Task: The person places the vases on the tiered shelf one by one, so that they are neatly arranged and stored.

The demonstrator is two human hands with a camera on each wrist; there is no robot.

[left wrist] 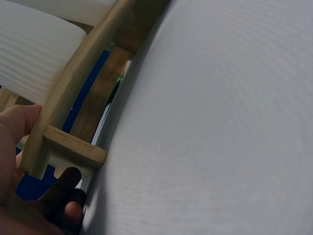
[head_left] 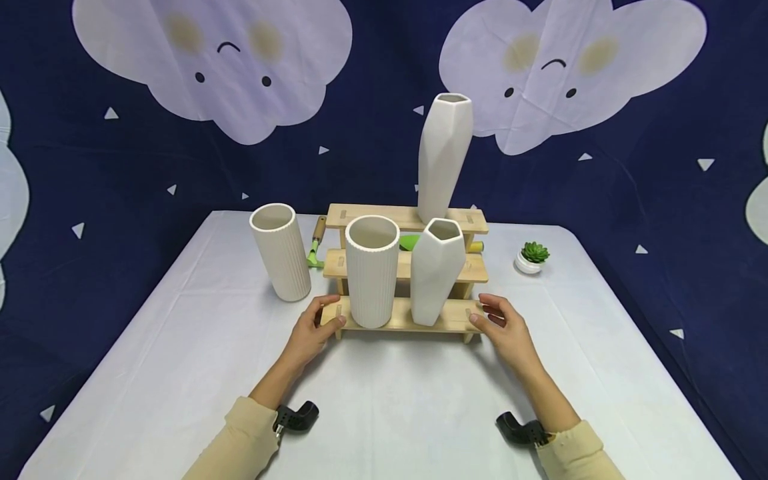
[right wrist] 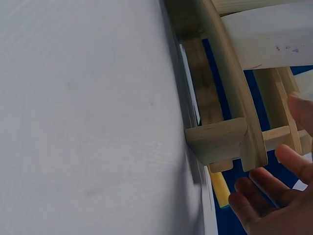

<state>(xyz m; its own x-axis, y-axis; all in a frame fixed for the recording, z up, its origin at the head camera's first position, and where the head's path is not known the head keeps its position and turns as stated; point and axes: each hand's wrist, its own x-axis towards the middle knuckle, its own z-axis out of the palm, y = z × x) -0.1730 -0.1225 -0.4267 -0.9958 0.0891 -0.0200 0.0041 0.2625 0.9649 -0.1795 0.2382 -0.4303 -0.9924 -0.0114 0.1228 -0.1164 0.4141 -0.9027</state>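
Observation:
A three-tier wooden display stand (head_left: 402, 215) stands on the table, its lowest step nearest me. On that step are a ribbed white cylindrical vase (head_left: 372, 280) at the left and a faceted white vase (head_left: 437, 273) at the right. A taller faceted vase (head_left: 444, 160) rises from the top step. My left hand (head_left: 312, 330) holds the left end of the lowest step, thumb (left wrist: 24, 117) on its upper side and fingers below. At the opposite end, my right hand (head_left: 507, 330) is spread around the corner, its fingers (right wrist: 266, 186) loosely bent and gripping nothing.
Left of the stand is another ribbed vase (head_left: 282, 253). Behind the stand lie a green garden tool with a wooden handle (head_left: 319, 230) and a partly hidden green piece (head_left: 409, 242). A small potted succulent (head_left: 531, 259) sits to the right on the white-covered table (head_left: 384, 407).

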